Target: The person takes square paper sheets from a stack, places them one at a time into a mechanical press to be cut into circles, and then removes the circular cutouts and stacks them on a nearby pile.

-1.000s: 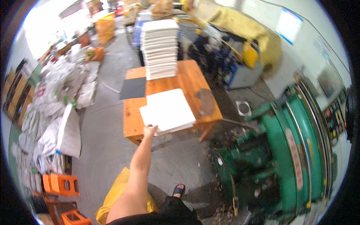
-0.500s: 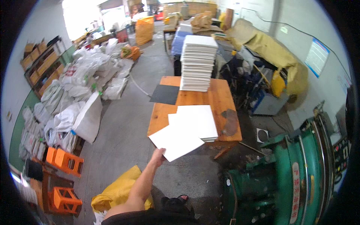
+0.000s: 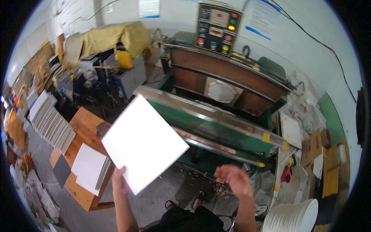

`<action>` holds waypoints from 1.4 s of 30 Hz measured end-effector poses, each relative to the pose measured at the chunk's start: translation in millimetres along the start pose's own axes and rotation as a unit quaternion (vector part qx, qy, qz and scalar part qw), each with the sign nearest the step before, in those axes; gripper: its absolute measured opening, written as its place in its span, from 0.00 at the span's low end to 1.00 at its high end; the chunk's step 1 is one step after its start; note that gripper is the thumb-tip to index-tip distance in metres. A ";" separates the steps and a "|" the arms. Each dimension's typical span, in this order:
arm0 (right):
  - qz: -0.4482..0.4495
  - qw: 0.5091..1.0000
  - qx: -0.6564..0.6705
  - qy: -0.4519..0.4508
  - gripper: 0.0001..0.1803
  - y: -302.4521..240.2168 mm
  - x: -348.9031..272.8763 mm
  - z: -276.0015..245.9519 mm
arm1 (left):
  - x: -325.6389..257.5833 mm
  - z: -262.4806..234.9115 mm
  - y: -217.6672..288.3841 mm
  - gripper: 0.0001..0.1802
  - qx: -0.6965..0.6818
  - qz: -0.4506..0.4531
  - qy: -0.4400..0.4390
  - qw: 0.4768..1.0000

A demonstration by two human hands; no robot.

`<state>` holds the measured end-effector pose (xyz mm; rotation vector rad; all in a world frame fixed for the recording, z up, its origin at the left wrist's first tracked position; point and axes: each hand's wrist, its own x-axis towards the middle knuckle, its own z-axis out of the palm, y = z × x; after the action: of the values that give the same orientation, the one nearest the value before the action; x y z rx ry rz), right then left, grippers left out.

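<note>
My left hand (image 3: 119,180) grips a white square sheet (image 3: 143,143) by its lower corner and holds it up in front of me, tilted. My right hand (image 3: 235,180) hovers open and blurred to the right of the sheet, holding nothing. Below the sheet on the left, a small stack of the same white sheets (image 3: 89,168) lies on a wooden table (image 3: 83,125). A taller pile of white sheets (image 3: 50,120) stands at the table's far end. Ahead is a green and brown press machine (image 3: 228,112) with a round white plate shape (image 3: 221,92) inside its opening.
A control panel with coloured lights (image 3: 217,29) tops the machine. A stack of round white discs (image 3: 291,217) sits at lower right, with cardboard boxes (image 3: 322,162) by the wall. A yellow-covered machine (image 3: 108,38) stands at the back left. Paper scraps litter the floor by my feet.
My view has swung from the table to the press machine. My left hand has lifted the white sheet off the table stack and carried it up toward the machine. My right hand has come into view.
</note>
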<state>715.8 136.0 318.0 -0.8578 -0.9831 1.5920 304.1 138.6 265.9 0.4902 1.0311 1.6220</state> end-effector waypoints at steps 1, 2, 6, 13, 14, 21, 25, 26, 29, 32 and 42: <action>-0.047 0.999 -0.002 0.004 0.23 -10.7 17.5 -22.7 | -2.0 16.6 -17.0 0.42 -0.006 -0.028 -0.033 0.999; -0.079 0.995 -0.018 0.056 0.23 -15.6 36.2 -38.9 | -6.4 26.8 -31.2 0.41 -0.012 -0.054 -0.060 0.997; 0.000 0.961 0.065 0.270 0.34 15.5 134.1 -174.4 | -36.2 66.5 -92.2 0.30 0.017 -0.182 -0.074 0.980; 0.208 0.909 0.038 0.359 0.23 110.3 260.6 -244.2 | -80.2 88.2 -158.1 0.21 0.077 -0.282 0.020 0.956; 0.239 0.906 0.042 0.347 0.22 123.4 268.8 -266.1 | -80.3 90.2 -162.5 0.21 0.085 -0.302 0.022 0.949; 0.247 0.929 0.175 0.212 0.12 109.1 282.9 -277.6 | -43.1 103.5 -190.0 0.26 0.132 -0.378 -0.124 0.908; 0.089 0.962 0.212 0.148 0.14 61.9 227.6 -295.4 | 10.6 172.4 -240.1 0.22 0.055 -0.335 -0.144 0.930; 0.059 0.963 0.209 0.158 0.15 51.8 206.5 -308.1 | 32.2 188.5 -262.2 0.20 0.049 -0.329 -0.138 0.933; -0.047 0.960 0.122 0.247 0.20 30.0 125.1 -342.4 | 91.3 238.3 -324.6 0.20 0.019 -0.325 -0.126 0.937; -0.037 0.934 0.106 0.340 0.22 3.1 47.8 -329.1 | 140.6 251.6 -350.6 0.19 0.012 -0.342 -0.063 0.937; -0.029 0.808 0.056 0.586 0.24 58.8 -168.6 -246.7 | 126.3 301.4 -375.5 0.31 0.578 0.124 -0.285 0.755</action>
<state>949.7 6.6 172.0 -1.4194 -0.0043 0.7452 706.8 375.6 94.4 1.8849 1.4155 0.7167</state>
